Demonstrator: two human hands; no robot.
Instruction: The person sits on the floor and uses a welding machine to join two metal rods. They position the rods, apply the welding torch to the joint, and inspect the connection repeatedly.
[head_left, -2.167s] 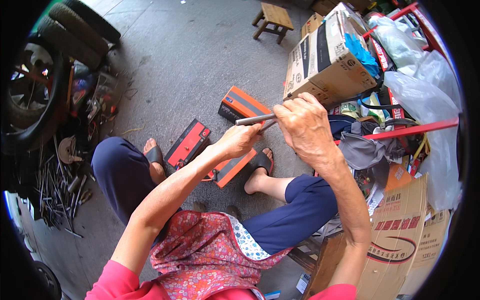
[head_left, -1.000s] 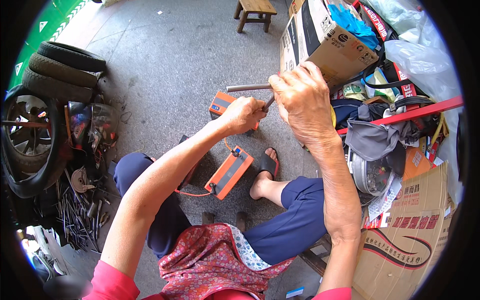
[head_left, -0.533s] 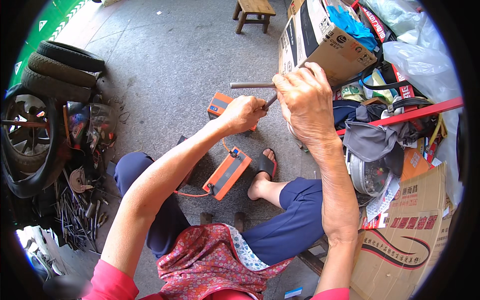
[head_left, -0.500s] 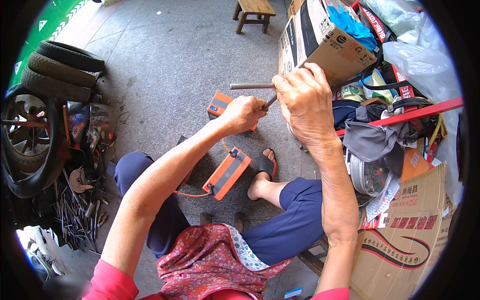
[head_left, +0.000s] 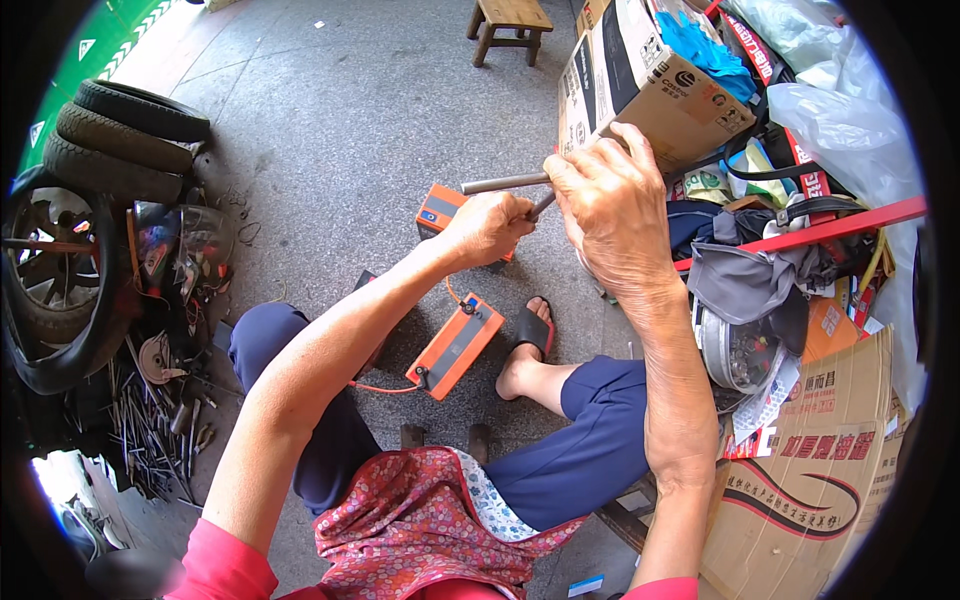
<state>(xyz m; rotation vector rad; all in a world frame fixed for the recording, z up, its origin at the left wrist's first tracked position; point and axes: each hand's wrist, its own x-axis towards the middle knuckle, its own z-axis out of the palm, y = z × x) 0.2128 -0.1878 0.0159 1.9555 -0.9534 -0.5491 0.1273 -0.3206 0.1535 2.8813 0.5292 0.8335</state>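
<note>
We look down on a person seated low over a grey stone floor (head_left: 330, 150), both forearms raised in front of the knees. The left hand (head_left: 485, 228) has its fingers closed on a lower rod (head_left: 541, 207), a short grey metal length slanting up toward the other hand. The right hand (head_left: 612, 200), higher and farther out, grips an upper rod (head_left: 505, 183), its fingers curled over one end while the rest points left, nearly level, above the left knuckles. Whether the two lengths join inside the right hand we cannot tell. Both are held in the air above the floor.

Below, we find an orange battery with a grey stripe (head_left: 458, 348) on the floor between the legs, an orange wire (head_left: 385, 389) running from its near end. A second orange battery (head_left: 440, 207) lies farther off, partly hidden behind the left hand. Near the right foot's black sandal (head_left: 533, 332), we see floor only lightly shaded.

To our left, worn tyres (head_left: 125, 150) are stacked above a heap of metal tools (head_left: 150, 430). To our right stands a cardboard box (head_left: 690, 115) topped with blue gloves (head_left: 703, 55), beside clear plastic bags (head_left: 850, 130) and a red bar (head_left: 840, 226). A wooden stool (head_left: 512, 14) stands at the top.
</note>
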